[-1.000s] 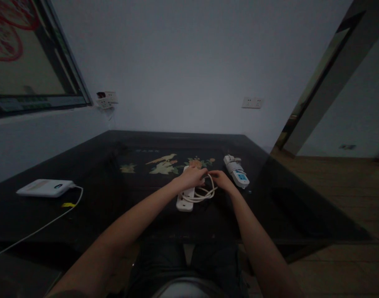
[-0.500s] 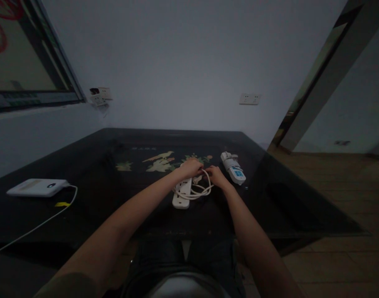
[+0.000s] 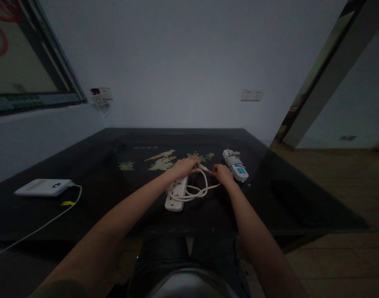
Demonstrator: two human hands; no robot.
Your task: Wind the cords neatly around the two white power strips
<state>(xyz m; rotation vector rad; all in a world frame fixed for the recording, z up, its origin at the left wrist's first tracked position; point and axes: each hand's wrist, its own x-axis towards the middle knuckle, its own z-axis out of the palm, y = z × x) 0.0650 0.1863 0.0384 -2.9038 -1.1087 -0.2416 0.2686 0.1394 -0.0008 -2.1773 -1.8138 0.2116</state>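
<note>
A white power strip [image 3: 176, 198] lies on the dark table, pointing away from me, with its far end under my left hand. Its white cord [image 3: 205, 187] runs in loose loops over the strip and the table to the right. My left hand [image 3: 187, 164] is closed on the cord at the strip's far end; its fingertips are partly hidden. Just to its right, my right hand [image 3: 223, 174] pinches the cord, and a short white stretch spans the gap between the hands. Whether that stretch includes the plug is too dim to tell.
A second power strip [image 3: 235, 165], wrapped in its grey cord, lies right of my right hand. At left, a white power bank [image 3: 44, 187] has a thin cable [image 3: 49, 222] trailing off the near edge beside a yellow scrap [image 3: 68, 203]. Wall sockets [image 3: 251, 95] are behind the table [image 3: 270, 198].
The power strip and my left hand have shifted left. My right hand has moved slightly right, so the gap between the hands is wider and the cord loops lie more spread out.
</note>
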